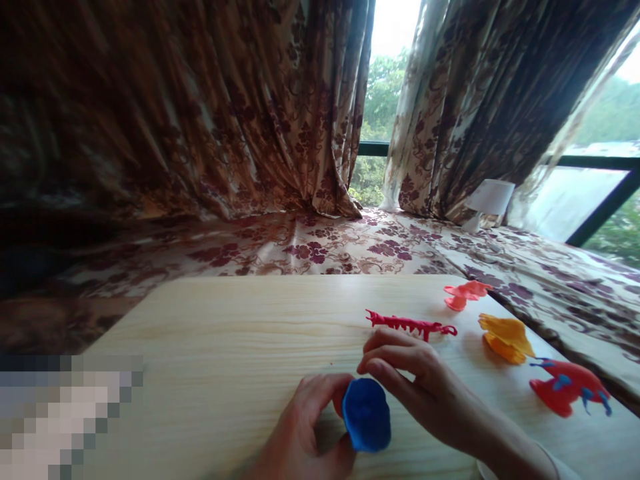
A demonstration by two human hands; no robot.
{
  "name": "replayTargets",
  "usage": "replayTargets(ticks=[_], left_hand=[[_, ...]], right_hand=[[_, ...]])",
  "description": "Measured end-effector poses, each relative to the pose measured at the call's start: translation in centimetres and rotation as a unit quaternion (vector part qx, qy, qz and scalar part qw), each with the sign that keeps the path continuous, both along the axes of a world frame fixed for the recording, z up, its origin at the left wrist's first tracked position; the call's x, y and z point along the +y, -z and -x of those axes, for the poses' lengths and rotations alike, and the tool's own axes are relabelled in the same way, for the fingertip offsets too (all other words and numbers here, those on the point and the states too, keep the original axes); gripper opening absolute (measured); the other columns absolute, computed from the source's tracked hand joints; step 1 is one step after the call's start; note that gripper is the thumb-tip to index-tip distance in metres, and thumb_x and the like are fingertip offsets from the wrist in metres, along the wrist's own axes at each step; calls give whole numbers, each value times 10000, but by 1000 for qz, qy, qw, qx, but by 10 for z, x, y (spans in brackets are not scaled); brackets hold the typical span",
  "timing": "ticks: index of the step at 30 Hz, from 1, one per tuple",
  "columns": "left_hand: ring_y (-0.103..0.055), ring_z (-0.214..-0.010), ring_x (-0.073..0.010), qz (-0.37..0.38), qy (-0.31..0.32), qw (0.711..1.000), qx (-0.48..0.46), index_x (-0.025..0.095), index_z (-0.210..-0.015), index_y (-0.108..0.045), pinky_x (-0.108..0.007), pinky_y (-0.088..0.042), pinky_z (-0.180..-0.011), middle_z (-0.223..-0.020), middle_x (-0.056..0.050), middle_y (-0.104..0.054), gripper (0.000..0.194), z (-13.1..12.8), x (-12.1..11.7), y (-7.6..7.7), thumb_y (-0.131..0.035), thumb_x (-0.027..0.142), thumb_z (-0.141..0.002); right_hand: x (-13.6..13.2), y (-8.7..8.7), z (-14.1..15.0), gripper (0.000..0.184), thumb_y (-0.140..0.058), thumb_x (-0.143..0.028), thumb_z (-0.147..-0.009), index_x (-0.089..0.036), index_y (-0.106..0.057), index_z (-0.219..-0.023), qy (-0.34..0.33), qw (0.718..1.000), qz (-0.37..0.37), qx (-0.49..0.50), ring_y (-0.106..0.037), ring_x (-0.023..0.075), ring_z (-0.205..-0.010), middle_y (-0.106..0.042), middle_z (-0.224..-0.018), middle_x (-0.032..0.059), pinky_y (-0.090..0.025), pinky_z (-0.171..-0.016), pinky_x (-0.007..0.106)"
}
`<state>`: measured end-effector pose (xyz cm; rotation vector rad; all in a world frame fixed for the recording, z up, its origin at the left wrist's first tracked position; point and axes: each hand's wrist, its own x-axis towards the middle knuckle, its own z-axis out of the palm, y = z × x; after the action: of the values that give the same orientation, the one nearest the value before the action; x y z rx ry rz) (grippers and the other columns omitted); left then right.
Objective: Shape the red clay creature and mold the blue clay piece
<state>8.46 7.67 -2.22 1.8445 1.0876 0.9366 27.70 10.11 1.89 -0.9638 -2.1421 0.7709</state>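
My left hand [305, 430] pinches a flat blue clay piece [367, 415] with thumb and fingers, just above the light wooden table [225, 353]. A bit of red shows behind the blue piece. My right hand [415, 383] has its fingers curled and pressed together at the top edge of the same piece. Just beyond my right hand lies a thin red spiky clay strip [410, 325].
More clay shapes lie on the table's right side: a pink-red one [465, 293], an orange-yellow one [506, 338] and a red one with blue marks [567, 387]. Floral cloth [320, 247] and curtains lie beyond the far edge, with a white cup [490, 200] by the window.
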Motion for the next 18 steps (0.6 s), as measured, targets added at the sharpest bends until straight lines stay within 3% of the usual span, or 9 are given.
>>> replayTargets(ticks=[3, 6, 9, 12, 18], left_hand=[[-631, -998, -193, -3, -8, 1000, -2, 222, -1083, -629, -262, -477, -889, -1038, -18, -692, 448, 1, 1, 4, -611, 75, -659], [-616, -1012, -198, -24, 2, 1000, -2, 215, -1141, -612, -278, -465, -915, -1064, -29, -689, 515, 1, 2, 5, -616, 67, -648], [-613, -921, -181, -23, 36, 999, 0, 239, -1076, -654, -295, -470, -902, -951, -1, -701, 453, 0, 3, 1, -591, 56, -667], [-613, -891, -180, -5, 27, 1000, -8, 241, -1029, -669, -306, -476, -893, -915, 2, -700, 414, -1, 3, -2, -587, 58, -666], [-635, -931, -219, 47, 3, 999, -23, 191, -1009, -650, -318, -497, -857, -966, -48, -702, 366, -2, 1, 2, -594, 90, -662]], right_hand=[[1, 3, -1, 78, -617, -235, -880, -182, -640, -827, 7, 1000, -9, -9, -564, 116, -754, -595, -840, 9, -438, -671, 222], [3, 6, 1, 88, -621, -224, -877, -179, -640, -804, 2, 1000, -21, -5, -561, 112, -747, -591, -828, 8, -435, -663, 214], [3, 4, 2, 146, -580, -223, -906, -176, -643, -782, -8, 1000, -18, -8, -565, 114, -754, -593, -820, 11, -434, -675, 217], [2, 0, 1, 260, -482, -232, -959, -171, -632, -756, -7, 1000, -4, -9, -574, 115, -755, -601, -821, 18, -441, -696, 227], [2, 2, 0, 196, -550, -268, -923, -175, -648, -782, 7, 1000, -12, -14, -584, 124, -724, -613, -799, 22, -458, -655, 227]])
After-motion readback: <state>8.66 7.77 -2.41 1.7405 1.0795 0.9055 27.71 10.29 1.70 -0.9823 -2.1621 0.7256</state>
